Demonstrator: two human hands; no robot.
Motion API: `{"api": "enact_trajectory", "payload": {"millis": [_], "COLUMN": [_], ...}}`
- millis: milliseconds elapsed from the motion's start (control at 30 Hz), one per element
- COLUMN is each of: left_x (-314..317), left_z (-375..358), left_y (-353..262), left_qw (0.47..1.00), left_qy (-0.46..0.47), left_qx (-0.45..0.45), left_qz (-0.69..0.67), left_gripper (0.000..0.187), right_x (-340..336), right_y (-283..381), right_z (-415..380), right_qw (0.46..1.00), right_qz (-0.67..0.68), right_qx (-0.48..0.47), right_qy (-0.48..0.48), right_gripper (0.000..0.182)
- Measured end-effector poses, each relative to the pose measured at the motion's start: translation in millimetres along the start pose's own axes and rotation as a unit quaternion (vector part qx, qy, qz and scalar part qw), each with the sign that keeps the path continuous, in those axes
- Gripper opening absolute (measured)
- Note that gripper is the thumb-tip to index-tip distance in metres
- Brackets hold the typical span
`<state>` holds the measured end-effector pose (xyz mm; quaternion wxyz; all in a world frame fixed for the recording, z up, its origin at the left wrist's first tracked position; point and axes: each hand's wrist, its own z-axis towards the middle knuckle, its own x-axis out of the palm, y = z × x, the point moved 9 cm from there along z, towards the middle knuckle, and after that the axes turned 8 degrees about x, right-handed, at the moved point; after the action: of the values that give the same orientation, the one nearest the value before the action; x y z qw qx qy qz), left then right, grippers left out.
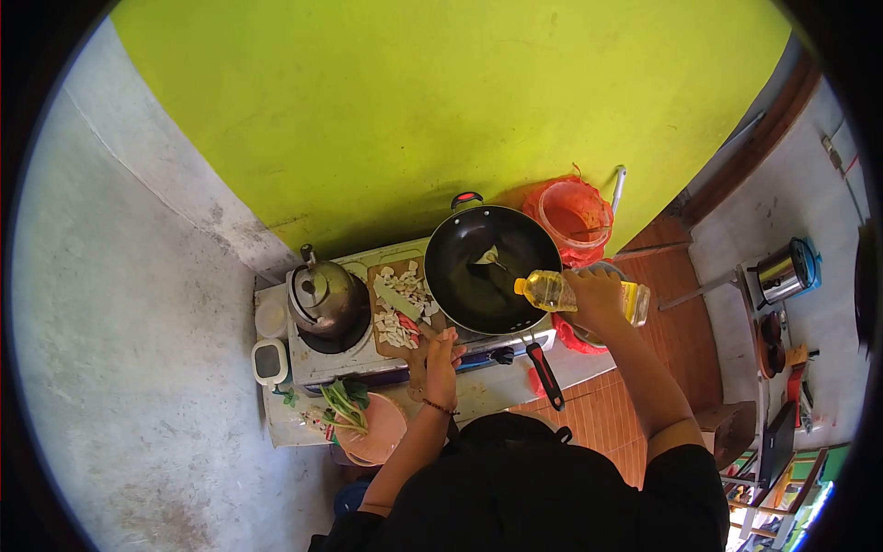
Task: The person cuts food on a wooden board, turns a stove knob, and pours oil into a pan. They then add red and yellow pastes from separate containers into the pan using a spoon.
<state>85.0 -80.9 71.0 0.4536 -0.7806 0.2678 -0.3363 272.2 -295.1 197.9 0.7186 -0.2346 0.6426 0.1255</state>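
Note:
My right hand (595,296) is wrapped round a clear bottle of yellow cooking oil (549,290). The bottle lies nearly level, its yellow-capped end over the right side of a black wok (451,276). A spatula (490,258) rests inside the wok, which stands on the stove. My left hand (441,362) is closed at the handle end of a knife (397,299); the fingers partly hide the handle. The knife's blade lies across chopped white pieces (394,333) on a wooden cutting board (379,273). Something red lies among the pieces.
A metal kettle (326,304) stands left of the board on the stove (313,363). Leafy greens (346,405) lie by a round pinkish item (379,432) at front left. Behind the bottle is a tub in a red bag (570,213). The wok's handle (544,377) juts toward me.

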Motion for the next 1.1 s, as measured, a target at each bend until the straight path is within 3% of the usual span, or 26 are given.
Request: {"api": "enact_trajectory", "payload": {"millis": [267,467,967,1067,1100], "left_x": [-4,-4,5,7,8], "left_z": [-2,-1,14,16,16], "left_y": [4,6,22,21,21], "left_qw": [1.000,1.000,1.000,0.999,0.999], "left_qy": [-0.019,-0.023,-0.021,-0.023,-0.023], "left_qx": [-0.009,-0.011,-0.020,-0.027,-0.026], "left_qz": [-0.007,0.001,-0.007,-0.009,-0.011], "left_gripper": [0.044,0.045,0.052,0.052,0.052], "right_x": [-10,-2,-27,-24,-26], "right_y": [33,59,99,97,95], "right_z": [23,39,97,118,124], "right_qw": [0.999,0.995,0.989,0.994,0.994], "right_qz": [-0.035,-0.055,-0.014,-0.021,-0.029], "right_qx": [-0.034,-0.086,-0.134,-0.097,-0.094], "right_qy": [0.008,0.008,-0.052,-0.037,-0.050], "right_gripper": [0.040,0.030,0.031,0.049,0.040]}}
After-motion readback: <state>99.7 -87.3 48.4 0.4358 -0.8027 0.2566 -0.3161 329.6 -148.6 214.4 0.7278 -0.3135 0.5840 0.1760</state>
